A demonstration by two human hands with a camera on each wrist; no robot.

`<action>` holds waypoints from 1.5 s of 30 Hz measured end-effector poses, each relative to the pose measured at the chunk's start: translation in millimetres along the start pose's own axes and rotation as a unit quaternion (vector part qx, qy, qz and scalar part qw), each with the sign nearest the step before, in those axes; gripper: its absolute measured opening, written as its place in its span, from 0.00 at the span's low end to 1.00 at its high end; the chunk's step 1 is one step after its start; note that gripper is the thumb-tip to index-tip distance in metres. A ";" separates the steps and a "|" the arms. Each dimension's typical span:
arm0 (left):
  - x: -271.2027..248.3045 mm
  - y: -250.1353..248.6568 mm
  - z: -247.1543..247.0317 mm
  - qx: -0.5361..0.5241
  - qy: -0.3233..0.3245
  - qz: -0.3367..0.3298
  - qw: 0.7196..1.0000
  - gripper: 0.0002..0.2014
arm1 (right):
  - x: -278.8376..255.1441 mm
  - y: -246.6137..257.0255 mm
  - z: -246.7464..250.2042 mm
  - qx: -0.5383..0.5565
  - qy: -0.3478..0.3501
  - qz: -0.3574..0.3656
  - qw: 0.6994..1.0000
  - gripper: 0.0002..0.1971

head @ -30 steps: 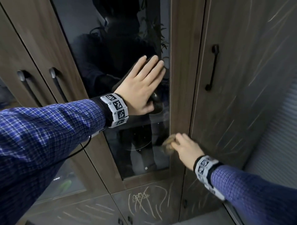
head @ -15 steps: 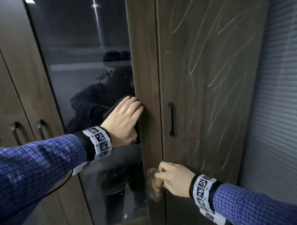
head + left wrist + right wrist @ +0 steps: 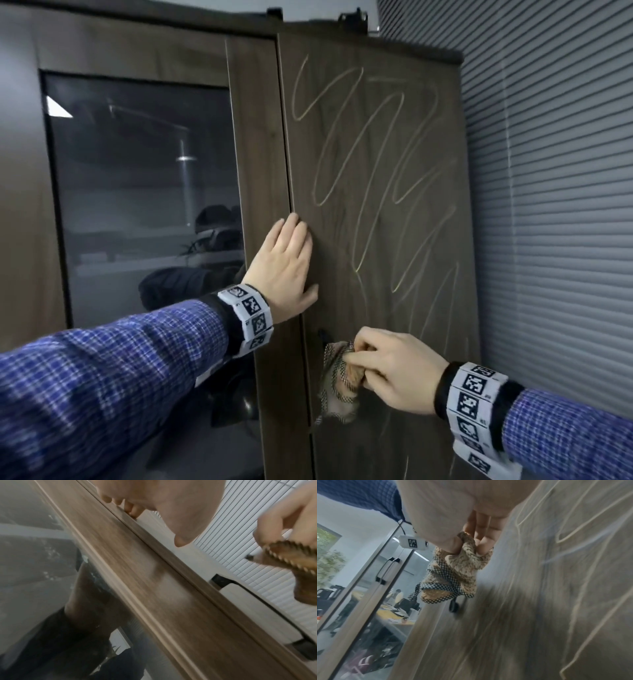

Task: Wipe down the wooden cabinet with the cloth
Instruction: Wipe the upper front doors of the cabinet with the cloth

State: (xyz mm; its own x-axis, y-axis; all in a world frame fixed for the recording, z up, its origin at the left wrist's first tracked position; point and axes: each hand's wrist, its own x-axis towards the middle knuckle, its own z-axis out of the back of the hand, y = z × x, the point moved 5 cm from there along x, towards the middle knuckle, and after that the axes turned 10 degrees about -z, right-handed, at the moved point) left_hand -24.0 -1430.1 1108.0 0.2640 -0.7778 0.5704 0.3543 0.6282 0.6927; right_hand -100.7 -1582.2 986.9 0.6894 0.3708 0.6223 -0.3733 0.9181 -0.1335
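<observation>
My right hand point(image 3: 394, 371) is grasping the bunched cloth point(image 3: 339, 377) against the cabinet door point(image 3: 376, 192), at 5 o'clock from my left hand point(image 3: 284, 267), which is lying flat, fingers released, beside the door's edge.

A grey wall of horizontal slats point(image 3: 555, 205) fills the head view from one to five o'clock. In the right wrist view, at nine o'clock, a green leafy plant point(image 3: 329, 563); toward seven, a cluttered yellow-topped desk point(image 3: 393, 616) behind a glass partition with black handles point(image 3: 385, 572).
</observation>
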 end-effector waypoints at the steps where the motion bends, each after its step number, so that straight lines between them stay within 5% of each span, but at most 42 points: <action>1: 1.2 1.8 -3.3 0.003 0.002 -0.005 1.000 0.47 | 3.6 -3.9 8.2 -0.011 -0.004 0.000 1.000 0.16; 10: -2.6 11.3 -34.4 -0.049 -0.051 0.027 0.997 0.55 | 34.7 -37.1 58.4 -0.077 -0.048 0.012 0.996 0.16; 21: -6.7 24.2 -40.9 -0.005 -0.018 0.089 0.996 0.65 | 146.2 -70.9 116.0 0.021 -0.321 0.003 0.947 0.20; 25: -7.0 21.5 -38.2 0.003 -0.010 0.101 0.995 0.66 | 177.2 -52.5 89.4 -0.005 -0.288 0.045 0.957 0.17; 30: -6.1 17.5 -31.6 0.012 0.009 0.104 0.994 0.64 | 131.5 -32.4 16.1 -0.093 -0.173 0.194 0.961 0.17; 34: -2.6 15.6 -23.7 0.029 0.045 0.120 0.991 0.65 | 134.3 -34.7 20.2 -0.131 -0.157 0.229 0.952 0.17; 37: -0.8 16.5 -18.3 0.034 0.068 0.135 0.988 0.69 | 171.9 -49.0 70.4 -0.096 -0.194 0.158 0.963 0.11; 41: 2.7 17.4 -10.4 0.045 0.077 0.136 0.987 0.70 | 205.1 -75.5 127.8 -0.051 -0.240 0.003 0.969 0.22; 45: 17.2 24.2 8.0 0.034 0.020 0.125 0.991 0.57 | 179.4 -60.6 94.5 -0.095 -0.202 0.063 0.973 0.27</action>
State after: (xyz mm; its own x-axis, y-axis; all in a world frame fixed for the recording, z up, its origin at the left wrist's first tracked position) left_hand -18.0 -1428.2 1138.1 0.3728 -0.5962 0.7110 0.2116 0.8007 0.5604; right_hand -13.1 -1584.5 1179.5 0.3301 0.4320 0.8393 -0.2912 0.8923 -0.3448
